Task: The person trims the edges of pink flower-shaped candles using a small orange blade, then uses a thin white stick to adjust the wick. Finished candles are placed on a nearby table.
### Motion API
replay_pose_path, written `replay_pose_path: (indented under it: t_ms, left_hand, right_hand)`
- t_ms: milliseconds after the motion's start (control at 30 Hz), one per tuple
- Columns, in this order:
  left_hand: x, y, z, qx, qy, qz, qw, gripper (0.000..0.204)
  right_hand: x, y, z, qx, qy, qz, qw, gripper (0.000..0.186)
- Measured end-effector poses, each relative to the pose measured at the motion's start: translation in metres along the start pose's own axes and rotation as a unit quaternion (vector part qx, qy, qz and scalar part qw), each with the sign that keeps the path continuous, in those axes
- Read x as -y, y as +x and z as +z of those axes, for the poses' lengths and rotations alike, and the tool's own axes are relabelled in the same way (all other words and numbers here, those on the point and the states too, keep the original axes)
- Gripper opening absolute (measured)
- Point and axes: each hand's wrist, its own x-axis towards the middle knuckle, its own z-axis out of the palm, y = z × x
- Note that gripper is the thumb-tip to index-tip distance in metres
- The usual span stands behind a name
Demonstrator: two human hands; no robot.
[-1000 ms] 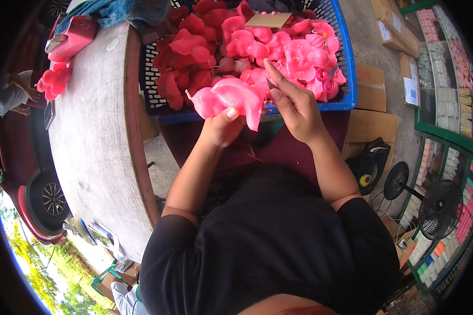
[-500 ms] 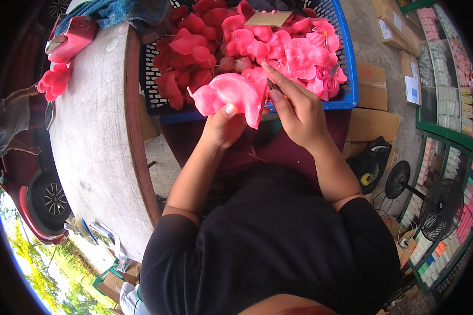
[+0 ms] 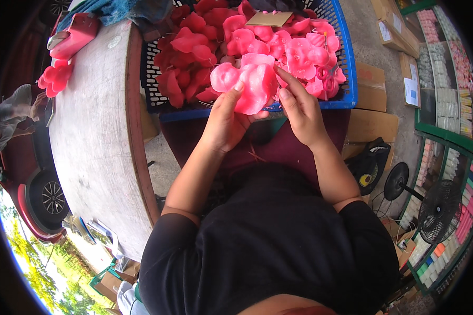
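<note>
A lumpy, glossy pink wax piece [image 3: 252, 84] with rounded lobes is held up over the near edge of the basket. My left hand [image 3: 227, 118] grips it from the left and below, thumb pressed on its front face. At the piece's right edge is my right hand [image 3: 302, 110], its index finger and thumb drawn together beside the wax. Whatever lies between those fingers is hidden. Behind my hands, a blue plastic basket [image 3: 353, 63] is heaped with similar pink wax pieces [image 3: 192, 44].
A brown cardboard scrap [image 3: 268, 19] and pink-handled scissors [image 3: 328, 83] lie on the heap. To my left is a worn table [image 3: 94, 121] with a pink wax piece [image 3: 55, 77] on it. Cardboard boxes [image 3: 372, 125], black fans [image 3: 439, 210] and stocked shelves stand on the right.
The pink wax piece has been turned in my left hand, so its lobed face now shows. My right hand has shifted slightly right and down. At far left, another person has moved.
</note>
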Motion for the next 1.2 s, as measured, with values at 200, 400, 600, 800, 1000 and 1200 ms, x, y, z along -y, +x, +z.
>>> replay_pose_path:
  t_ms: [200,400,600,800,1000,1200]
  left_hand:
    - [0.002,0.0,-0.002,0.034,0.029,0.038,0.998,0.046]
    - [0.001,-0.006,0.012,0.038,0.067,0.09,0.993,0.054]
    - [-0.001,-0.008,0.013,0.058,0.076,0.099,0.99,0.06]
    - [-0.001,-0.01,0.017,0.047,0.131,0.139,0.98,0.06]
    - [-0.001,-0.009,0.008,0.069,0.124,0.134,0.981,0.064]
    - [0.0,-0.009,0.023,-0.016,0.139,0.147,0.979,0.057]
  right_hand:
    - [0.006,-0.002,-0.001,-0.031,-0.101,-0.145,0.984,0.05]
    - [0.003,-0.001,-0.008,-0.009,-0.165,-0.21,0.964,0.06]
    - [0.0,0.003,-0.011,-0.011,-0.192,-0.246,0.95,0.057]
    - [0.003,0.003,-0.01,-0.017,-0.171,-0.268,0.948,0.054]
    - [0.008,0.003,-0.011,-0.035,-0.23,-0.287,0.929,0.048]
    - [0.005,0.008,-0.008,-0.012,-0.1,-0.208,0.973,0.049]
